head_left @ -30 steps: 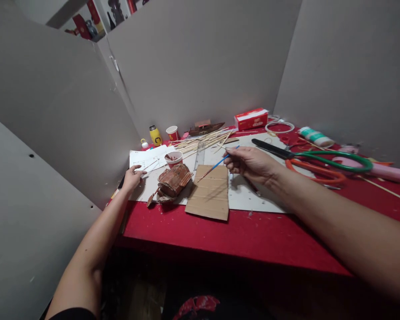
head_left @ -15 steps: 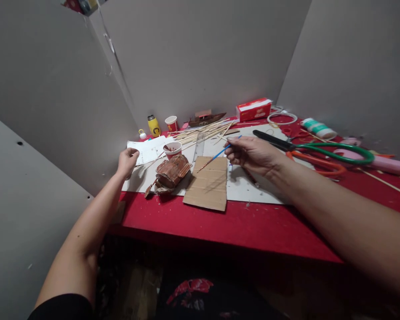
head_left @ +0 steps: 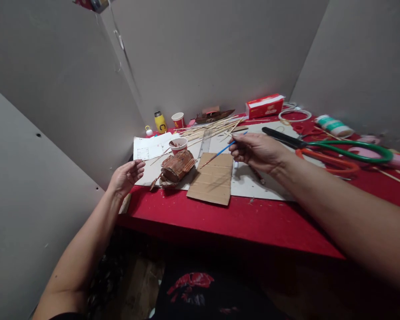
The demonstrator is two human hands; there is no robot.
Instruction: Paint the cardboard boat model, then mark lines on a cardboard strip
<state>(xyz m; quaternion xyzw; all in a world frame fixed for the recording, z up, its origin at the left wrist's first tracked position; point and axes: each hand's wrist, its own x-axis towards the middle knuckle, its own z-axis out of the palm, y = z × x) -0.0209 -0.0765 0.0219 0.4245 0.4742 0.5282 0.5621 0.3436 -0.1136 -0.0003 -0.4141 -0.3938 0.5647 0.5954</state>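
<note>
Right hand [head_left: 256, 151] pinching blue paintbrush [head_left: 222, 153], tip over cardboard [head_left: 211, 184]. Left hand [head_left: 126, 175] open, empty, at counter [head_left: 220, 222] edge beside brown model [head_left: 176, 165]. Best approach, likely: steady model with left hand, load bristles lightly from paint cup [head_left: 178, 144], stroke along the slats.

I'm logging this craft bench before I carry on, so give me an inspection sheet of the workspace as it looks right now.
Surface: red table, speckled with debris; white board on it.
Job's things: blue-handled paintbrush; brown model roof piece; paint cup; cardboard sheet.
Clutter: bamboo sticks, model boat, tissue box, green-handled shears, orange-handled scissors, yellow bottle, drawing sheet.
Grippers: right hand pinches the paintbrush; left hand open, empty, at the table's edge.
Cables: white coil, kind unclear.
Surroundings: grey partition panels.
</note>
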